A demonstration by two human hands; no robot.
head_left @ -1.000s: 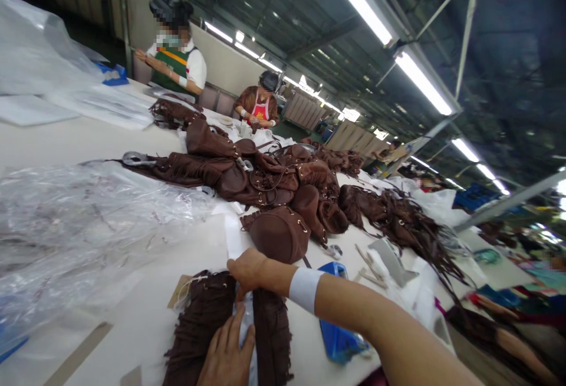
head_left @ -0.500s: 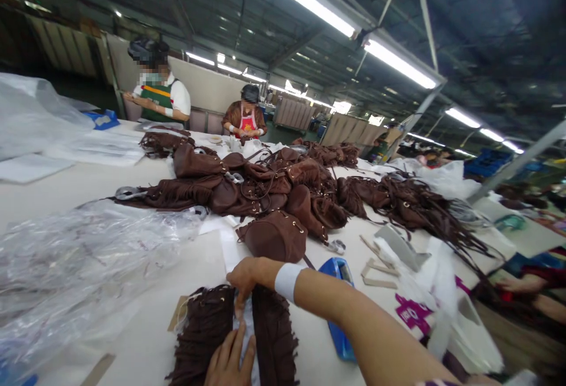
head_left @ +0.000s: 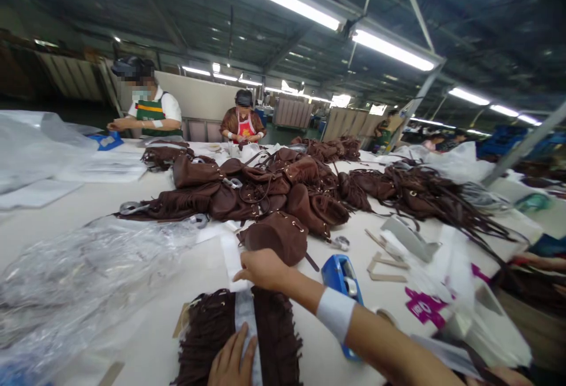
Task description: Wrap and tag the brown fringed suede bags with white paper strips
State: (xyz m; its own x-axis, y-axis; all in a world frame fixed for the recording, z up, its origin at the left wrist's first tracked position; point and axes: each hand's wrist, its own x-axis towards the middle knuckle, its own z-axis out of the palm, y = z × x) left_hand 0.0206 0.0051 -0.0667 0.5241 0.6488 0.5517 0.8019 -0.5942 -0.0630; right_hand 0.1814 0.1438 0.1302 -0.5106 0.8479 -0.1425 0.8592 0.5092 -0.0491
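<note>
A dark brown fringed bag (head_left: 207, 333) lies flat in front of me, with a pale grey wrapped strip (head_left: 244, 309) running down its middle. My left hand (head_left: 232, 359) rests on that strip and the bag, fingers stretched out. Just beyond the bag's top edge, my right hand (head_left: 260, 269) is closed, its fingertips pinching the edge of a thin white paper strip (head_left: 230, 256). A white band (head_left: 336, 312) wraps my right wrist. Behind the right hand sits a brown drawstring bag (head_left: 278, 236). A blue tape dispenser (head_left: 338, 274) stands to the right, partly hidden by my forearm.
Brown bags (head_left: 247, 185) are heaped across the table's middle. Clear plastic bags (head_left: 88, 274) spread at left. Cardboard strips (head_left: 387, 271) and a white-and-purple plastic bag (head_left: 424, 306) lie at right. Two co-workers (head_left: 152, 112) are across the table; another person's hand (head_left: 537, 261) shows at far right.
My right hand has risen off the grey strip and moved slightly away from me to the white paper strip. My left hand stays on the bag. The view has shifted a little.
</note>
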